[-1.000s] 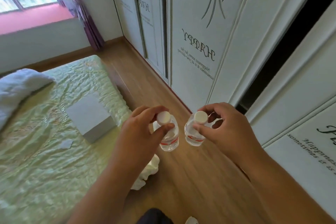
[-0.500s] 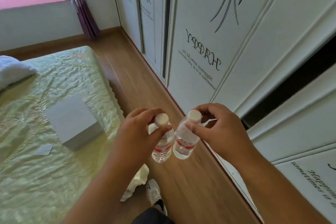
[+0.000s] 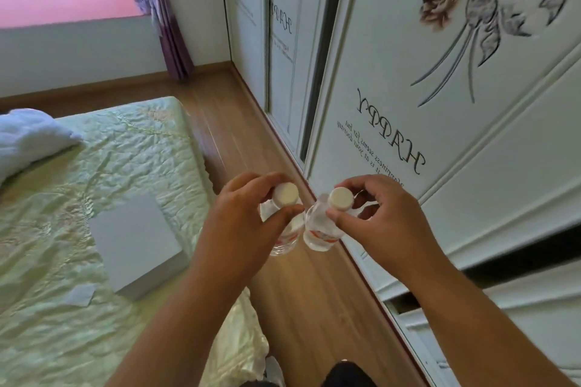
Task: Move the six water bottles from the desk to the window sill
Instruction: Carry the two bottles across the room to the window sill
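Change since earlier: both bottles ride higher against the wardrobe door than half a second back, and the window sill [image 3: 66, 8] shows more fully at top left, so the walk along the floor strip goes on.
Left hand [image 3: 242, 223]: thumb and fingers pinch the neck of the left bottle [image 3: 284, 229] just under its white cap; the body hangs below, partly hidden by the palm.
Right hand [image 3: 377, 223]: fingers curl round the neck of the right bottle [image 3: 317, 229], thumb pressed beneath the cap; the bottle tilts a little toward the other one.
Bottle positions: held out in front, above the wooden floor [image 3: 301, 292], between the bed [image 3: 94, 166] and the wardrobe [image 3: 471, 151]; the two bodies are just beside each other, perhaps touching.
Arm pose: both forearms reach forward from the bottom edge and converge, wrists bent downward.
Step in hand: carrying this pair to the sill, which is still well apart.
Doing it well: a neck pinch lets the bodies swing, so steady steps help, and keep them from knocking together.
Bench: not in view; how many bottles remain there cannot be told.
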The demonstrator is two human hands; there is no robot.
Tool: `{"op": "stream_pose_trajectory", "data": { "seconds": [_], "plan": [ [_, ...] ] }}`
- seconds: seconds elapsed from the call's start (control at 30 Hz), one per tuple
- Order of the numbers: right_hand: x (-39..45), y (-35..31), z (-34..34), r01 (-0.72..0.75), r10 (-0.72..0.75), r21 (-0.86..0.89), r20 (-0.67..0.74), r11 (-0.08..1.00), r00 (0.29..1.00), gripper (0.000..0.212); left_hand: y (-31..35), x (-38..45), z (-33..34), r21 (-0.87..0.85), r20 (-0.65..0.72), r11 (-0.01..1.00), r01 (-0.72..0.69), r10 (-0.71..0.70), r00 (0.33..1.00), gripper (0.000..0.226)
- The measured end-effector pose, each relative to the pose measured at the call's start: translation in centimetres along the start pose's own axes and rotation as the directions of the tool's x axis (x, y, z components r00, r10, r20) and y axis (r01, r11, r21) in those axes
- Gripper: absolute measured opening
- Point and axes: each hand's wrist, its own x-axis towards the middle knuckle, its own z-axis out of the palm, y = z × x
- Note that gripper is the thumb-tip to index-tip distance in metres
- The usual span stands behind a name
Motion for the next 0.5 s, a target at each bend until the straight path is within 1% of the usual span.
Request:
{"op": "stream_pose_trajectory", "data": {
  "seconds": [0.27,0.5],
  "plan": [
    [7.4,0.9,2.9,0.034,-0.045,0.094,0.116,0.995,0.992,0.034,-3.3,3.5,-0.6,0.052,-0.091,0.989,0.142,-0.137,0.986,0.035],
    [16.3,2.9,3.9,0.141,-0.160,0.096,0.237,0.985,0.958,0.039,-3.9,9.3,0.6,0.102,-0.189,0.963,0.249,-0.227,0.955,0.037]
  ]
}}
